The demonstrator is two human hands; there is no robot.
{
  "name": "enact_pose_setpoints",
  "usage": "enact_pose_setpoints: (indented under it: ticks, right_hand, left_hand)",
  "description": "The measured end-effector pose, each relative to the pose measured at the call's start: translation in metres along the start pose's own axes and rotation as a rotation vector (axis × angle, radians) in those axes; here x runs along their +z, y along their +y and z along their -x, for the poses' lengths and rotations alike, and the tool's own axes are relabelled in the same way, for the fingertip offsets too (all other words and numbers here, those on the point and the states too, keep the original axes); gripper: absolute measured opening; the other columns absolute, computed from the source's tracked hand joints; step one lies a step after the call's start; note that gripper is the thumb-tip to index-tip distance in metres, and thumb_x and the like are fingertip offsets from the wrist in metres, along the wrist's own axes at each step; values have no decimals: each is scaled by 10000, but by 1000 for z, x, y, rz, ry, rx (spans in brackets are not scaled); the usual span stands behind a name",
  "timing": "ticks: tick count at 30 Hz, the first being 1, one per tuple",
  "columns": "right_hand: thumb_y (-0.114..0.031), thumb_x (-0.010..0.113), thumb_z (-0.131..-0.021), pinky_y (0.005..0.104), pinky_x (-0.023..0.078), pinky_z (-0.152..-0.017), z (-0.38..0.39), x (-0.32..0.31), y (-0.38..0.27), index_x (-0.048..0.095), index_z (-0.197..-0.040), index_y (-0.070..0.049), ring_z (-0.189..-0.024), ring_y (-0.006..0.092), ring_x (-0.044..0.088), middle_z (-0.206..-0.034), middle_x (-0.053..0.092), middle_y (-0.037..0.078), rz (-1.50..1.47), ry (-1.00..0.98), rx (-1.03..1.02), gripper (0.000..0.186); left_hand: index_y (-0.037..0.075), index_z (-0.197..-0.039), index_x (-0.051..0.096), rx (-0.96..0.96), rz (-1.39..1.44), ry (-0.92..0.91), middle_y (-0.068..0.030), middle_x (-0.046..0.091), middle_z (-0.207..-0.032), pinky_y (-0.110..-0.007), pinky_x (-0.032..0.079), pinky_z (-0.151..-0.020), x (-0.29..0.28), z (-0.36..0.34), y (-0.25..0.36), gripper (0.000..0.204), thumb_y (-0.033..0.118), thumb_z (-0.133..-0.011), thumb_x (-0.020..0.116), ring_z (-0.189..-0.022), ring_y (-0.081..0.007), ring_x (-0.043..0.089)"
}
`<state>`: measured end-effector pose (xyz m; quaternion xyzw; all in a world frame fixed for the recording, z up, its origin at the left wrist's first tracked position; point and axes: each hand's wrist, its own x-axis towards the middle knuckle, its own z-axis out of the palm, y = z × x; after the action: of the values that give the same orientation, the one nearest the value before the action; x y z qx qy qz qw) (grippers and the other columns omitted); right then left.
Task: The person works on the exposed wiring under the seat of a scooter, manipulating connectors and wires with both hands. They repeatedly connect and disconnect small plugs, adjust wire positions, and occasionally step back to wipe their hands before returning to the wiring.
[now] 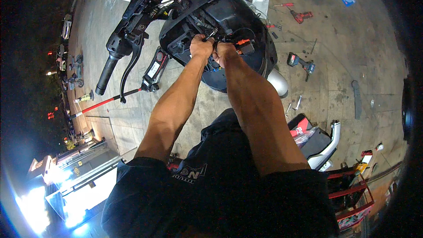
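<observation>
Both my arms reach into the opened black body of a scooter [224, 13], where wires and parts lie bare. My left hand [201, 46] is closed, its fingertips pinched close to a small shiny metal piece [213, 34]; what it grips is too small to tell. Right beside it, my right hand [225, 53] is closed too, with its fingers curled around something dark that they mostly hide. An orange connector [242, 42] shows just past the right hand, above a dark ribbed block [248, 48]. The handlebar grip [108, 75] and brake lever [130, 70] stick out at the left.
A red-handled floor jack [154, 70] stands left of the scooter. On the floor to the right lie a red power tool [301, 16], a cordless drill [302, 64], a screwdriver [284, 5] and a dark strip [356, 99]. A red rack [352, 198] stands at the lower right.
</observation>
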<state>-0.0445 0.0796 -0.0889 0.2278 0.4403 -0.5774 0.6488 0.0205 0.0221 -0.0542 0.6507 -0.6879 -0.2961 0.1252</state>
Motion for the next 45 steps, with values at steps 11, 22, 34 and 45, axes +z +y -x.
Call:
enact_pose_setpoints:
  ticks: [11, 22, 34, 45]
  right_hand:
    - [-173, 508, -922, 326, 511, -584, 10, -2, 0, 568, -897, -74, -659, 180, 583, -768, 593, 58, 27, -22, -14, 118]
    - [-213, 506, -868, 340, 516, -590, -13, -5, 10, 603, -858, -66, -707, 202, 618, -786, 626, 75, 41, -48, -41, 177]
    - [-202, 544, -874, 307, 498, -527, -71, -24, 27, 597, -836, -98, -607, 167, 576, -725, 598, 38, 27, -66, -56, 123]
    - [-235, 518, -922, 288, 490, -528, 1, -5, 4, 576, -857, -121, -587, 135, 545, -708, 580, 23, 302, -115, -107, 144]
  left_hand:
    - [15, -1013, 618, 6, 44, 7, -153, 673, -930, -325, 496, -777, -6, 9, 8, 394, 247, -718, 737, -851, -247, 655]
    - [22, -1031, 626, -9, 6, -18, -159, 675, -951, -333, 495, -805, -7, 8, 8, 408, 251, -713, 738, -891, -271, 655]
    - [30, -1020, 627, 31, 28, -32, -157, 669, -971, -345, 498, -802, 1, -5, -7, 414, 277, -707, 738, -903, -279, 651]
    - [37, -1030, 631, -10, -15, -17, -169, 660, -1018, -342, 487, -853, -7, 10, 10, 396, 269, -723, 727, -961, -291, 639]
